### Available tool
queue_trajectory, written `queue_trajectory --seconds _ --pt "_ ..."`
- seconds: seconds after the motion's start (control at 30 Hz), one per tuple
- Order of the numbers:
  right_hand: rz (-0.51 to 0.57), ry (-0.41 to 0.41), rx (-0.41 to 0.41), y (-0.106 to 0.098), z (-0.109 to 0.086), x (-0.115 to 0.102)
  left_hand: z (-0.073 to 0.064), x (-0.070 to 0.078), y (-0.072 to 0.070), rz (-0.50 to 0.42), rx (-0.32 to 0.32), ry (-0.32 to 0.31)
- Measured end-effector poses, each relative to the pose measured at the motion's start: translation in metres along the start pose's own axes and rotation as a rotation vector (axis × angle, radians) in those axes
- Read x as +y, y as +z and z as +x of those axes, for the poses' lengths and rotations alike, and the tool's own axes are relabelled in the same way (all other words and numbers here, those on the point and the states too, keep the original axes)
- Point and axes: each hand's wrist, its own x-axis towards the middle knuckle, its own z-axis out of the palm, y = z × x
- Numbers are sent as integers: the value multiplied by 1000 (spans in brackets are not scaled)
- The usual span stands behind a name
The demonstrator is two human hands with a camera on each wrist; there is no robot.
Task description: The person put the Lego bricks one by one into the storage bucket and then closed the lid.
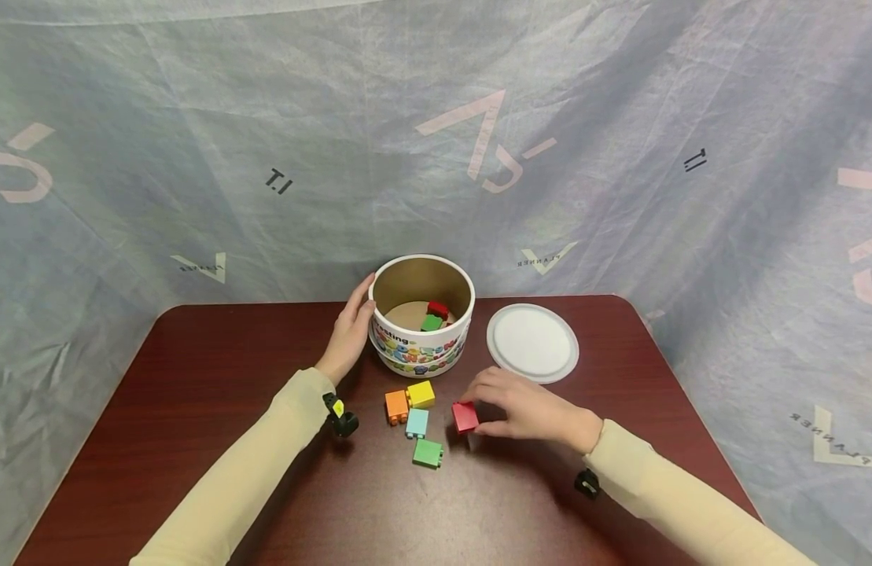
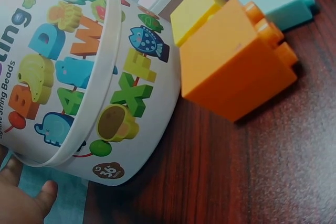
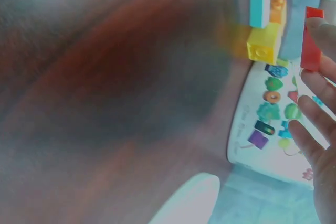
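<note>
Head view shows the left hand (image 1: 347, 334), left of centre in the frame, laid against the left side of a round printed tub (image 1: 423, 346), its fingers fairly straight and touching the rim rather than clasping it. Right of centre and lower, the right hand (image 1: 527, 405) pinches a red block (image 1: 465, 417) between thumb and fingers, just above or on the worktop (image 1: 535, 503); which of the two is hard to tell.

At the centre, below the tub, lie an orange block (image 1: 396, 406) and a yellow block (image 1: 421, 394) side by side, then a light blue block (image 1: 417, 424) and, lowest, a green block (image 1: 428, 453). Inside the tub, at its lower right, are a red piece (image 1: 437, 309) and a green piece (image 1: 432, 323). A round white lid (image 1: 533, 343) lies right of the tub, near it. Grey printed sheeting (image 1: 379, 118) fills the upper frame.

Left wrist view has a white handle (image 2: 108, 72) crossing the tub's letters and animals, with fingertips at lower left. Right wrist view confirms the thumb on the red block at the right edge.
</note>
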Motion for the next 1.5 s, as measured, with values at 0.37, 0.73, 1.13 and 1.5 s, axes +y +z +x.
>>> queue_trajectory --seconds 0.37,0.73,1.13,1.5 --pt "-12 3 71 -24 17 9 0 2 0 22 6 -4" --pt "-38 30 95 -49 36 17 0 -1 1 25 2 8" --pt "-77 76 107 -79 51 27 0 -1 2 30 7 0" --pt "-90 70 101 -94 69 33 -1 0 1 32 4 3"
